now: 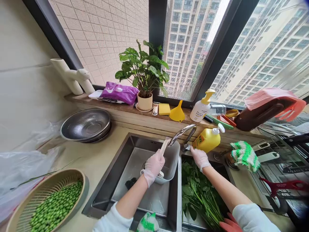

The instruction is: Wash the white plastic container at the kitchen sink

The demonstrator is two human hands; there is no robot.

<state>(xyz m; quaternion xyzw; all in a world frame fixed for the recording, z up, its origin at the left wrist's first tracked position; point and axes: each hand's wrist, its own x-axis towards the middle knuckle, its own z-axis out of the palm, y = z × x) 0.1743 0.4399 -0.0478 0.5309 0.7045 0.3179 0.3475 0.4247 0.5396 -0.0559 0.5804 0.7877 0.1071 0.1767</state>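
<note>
basket of peas (48, 203) cut by bottom edge, red glove (228, 224) cropped, bottle label (199, 112) unreadable

Brushed steel sink (125, 167); glossy tap (181, 132)

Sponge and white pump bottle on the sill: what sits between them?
In the head view, a yellow funnel stands on the sill between the yellow sponge and the white pump bottle.

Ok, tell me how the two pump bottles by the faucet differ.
The white pump bottle stands upright on the window ledge; the yellow pump bottle sits lower, tilted, behind the sink beside the gloved right hand. The white one has a yellow pump, the yellow one a white pump. Both carry printed labels and lie right of the faucet.
</note>
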